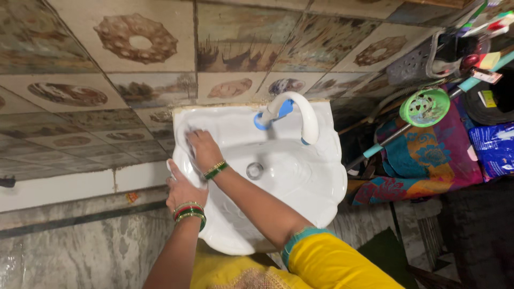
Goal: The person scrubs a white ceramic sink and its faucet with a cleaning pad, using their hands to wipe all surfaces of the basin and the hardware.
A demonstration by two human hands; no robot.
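Basin: white wall-hung washbasin (300, 182) with a scalloped rim, seen from straight above; its back edge meets the tiled wall at the top of the view, its front curve comes toward the person.
Worked spot: the basin's left rear shoulder, beside the tap side, and that's where the action is.
Right hand: right hand (201, 150) reaches across the bowl, fingers curled down onto that corner; something pale may be bunched under them, I cannot tell for sure.
Left hand: left hand (183, 188) sits on the left rim just below the right, palm down, fingers wrapped over the edge, bracing.
Nearer hand: both touching the basin; the right is on the corner itself, the left just beside it toward the front.
Drain: round metal drain (255, 170) lies to the right of both hands, well inside the bowl.
Tap: white curved spout with a blue fitting (292, 109), further right along the back edge, apart from the hands.
Beyond: patterned tiled wall (134, 80) on the left; green strainer (425, 107) and bright printed cloth (423, 155) off to the right.
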